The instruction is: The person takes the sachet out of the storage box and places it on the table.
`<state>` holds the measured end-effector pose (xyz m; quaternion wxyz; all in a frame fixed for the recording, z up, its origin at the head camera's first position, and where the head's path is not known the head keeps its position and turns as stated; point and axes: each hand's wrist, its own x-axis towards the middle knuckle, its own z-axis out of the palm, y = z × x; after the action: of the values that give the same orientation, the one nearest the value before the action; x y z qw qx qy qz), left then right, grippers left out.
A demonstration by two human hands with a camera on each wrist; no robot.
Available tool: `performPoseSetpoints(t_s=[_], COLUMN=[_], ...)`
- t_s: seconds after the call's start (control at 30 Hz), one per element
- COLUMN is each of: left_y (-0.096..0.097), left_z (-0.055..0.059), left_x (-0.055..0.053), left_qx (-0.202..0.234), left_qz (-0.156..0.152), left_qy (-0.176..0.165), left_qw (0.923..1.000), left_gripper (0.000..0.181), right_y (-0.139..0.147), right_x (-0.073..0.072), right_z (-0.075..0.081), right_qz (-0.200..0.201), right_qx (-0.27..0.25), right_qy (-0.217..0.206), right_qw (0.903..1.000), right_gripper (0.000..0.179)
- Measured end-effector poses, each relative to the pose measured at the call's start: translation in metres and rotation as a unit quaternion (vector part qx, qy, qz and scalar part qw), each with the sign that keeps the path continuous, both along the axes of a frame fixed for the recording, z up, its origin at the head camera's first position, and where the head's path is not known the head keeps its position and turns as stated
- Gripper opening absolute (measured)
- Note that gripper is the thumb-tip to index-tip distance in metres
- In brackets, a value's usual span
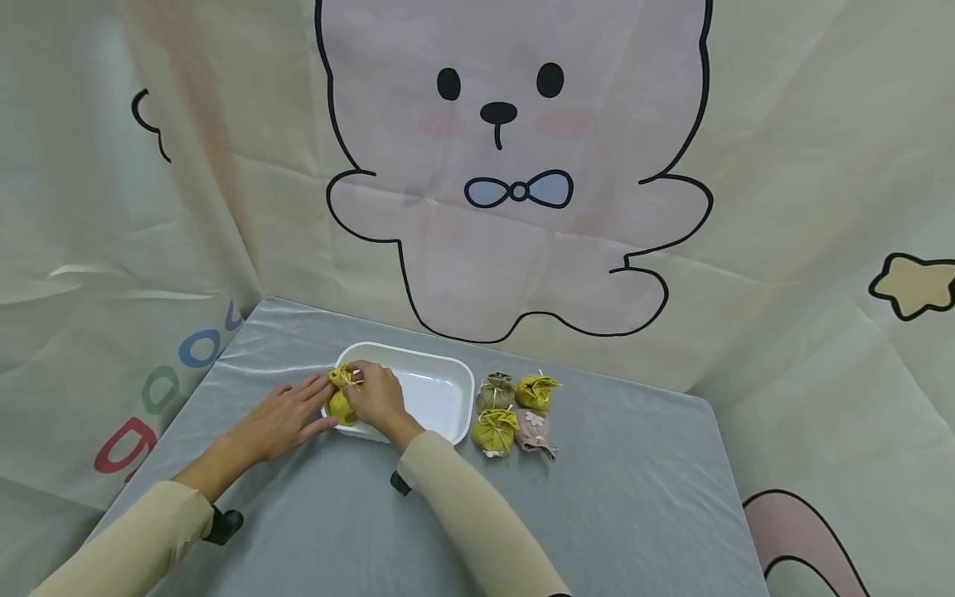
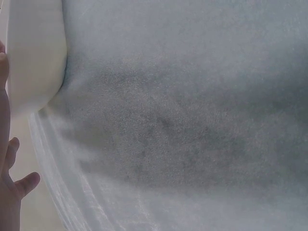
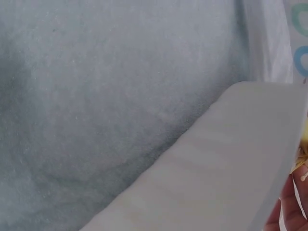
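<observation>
A white plastic tray (image 1: 440, 402) stands near the back of the table. At its left end are yellow cloth drawstring pouches (image 1: 340, 410), partly covered by the hands. My right hand (image 1: 379, 400) reaches over the tray and pinches the yellow cloth near a pale tie. From the left, my left hand (image 1: 289, 417) lies with fingers extended at the tray's left rim, fingertips right by the pouches. In the left wrist view, that hand's fingers (image 2: 10, 154) show beside the tray's outer wall (image 2: 37, 53). The right wrist view catches right-hand fingers (image 3: 291, 207) behind the tray wall (image 3: 231, 159).
Right of the tray several tied pouches sit close together: an olive one (image 1: 496, 393), a yellow one (image 1: 536, 391), another yellow one (image 1: 494, 433) and a pink one (image 1: 533, 431). Grey cloth (image 1: 634, 489) covers the table. A printed curtain (image 1: 515, 274) hangs behind.
</observation>
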<state>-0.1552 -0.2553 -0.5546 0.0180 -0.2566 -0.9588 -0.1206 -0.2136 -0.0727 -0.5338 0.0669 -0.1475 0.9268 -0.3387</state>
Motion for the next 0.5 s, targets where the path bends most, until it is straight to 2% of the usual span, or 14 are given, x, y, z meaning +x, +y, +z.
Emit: performPoseSetpoints(t_s=[0.3,0.5], left_y=[0.0006,0.0], left_z=[0.0003,0.0008], left_x=[-0.0007,-0.0007], left_qx=[-0.006,-0.007], left_qz=[0.004,0.005], left_qy=[-0.008,-0.01], left_qw=[0.9999,0.9999], left_gripper=[0.066,0.068], right_y=[0.0019,0.004], right_x=[0.0024,0.0032], right_z=[-0.0039,0.0007], right_qz=[-0.013,-0.013], right_qx=[-0.025,-0.03], right_qy=[0.01,0.026], right_qw=[0.9996,0.9991], right_gripper=[0.032,0.031])
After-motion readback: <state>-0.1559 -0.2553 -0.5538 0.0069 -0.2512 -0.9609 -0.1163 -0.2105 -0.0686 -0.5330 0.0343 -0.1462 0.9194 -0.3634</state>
